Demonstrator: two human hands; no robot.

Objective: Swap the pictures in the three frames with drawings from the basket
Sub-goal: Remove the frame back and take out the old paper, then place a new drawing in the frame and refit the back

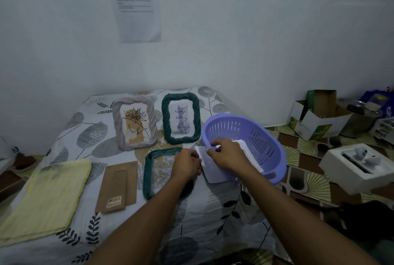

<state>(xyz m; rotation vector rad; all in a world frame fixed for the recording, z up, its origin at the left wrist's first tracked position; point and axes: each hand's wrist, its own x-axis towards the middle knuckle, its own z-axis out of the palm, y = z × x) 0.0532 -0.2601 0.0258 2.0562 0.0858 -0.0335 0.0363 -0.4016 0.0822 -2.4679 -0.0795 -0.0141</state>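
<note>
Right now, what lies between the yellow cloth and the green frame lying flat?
A brown cardboard panel lies between the yellow cloth and the flat green frame, head view.

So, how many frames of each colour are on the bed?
Green frames: 2
Grey frame: 1
Total: 3

Bed point(213, 211) w/ grey frame point(134, 124), upright green frame point(180, 118), flat green frame point(158, 168), brown backing point(118, 186), yellow cloth point(47, 198), basket point(255, 136)
</note>
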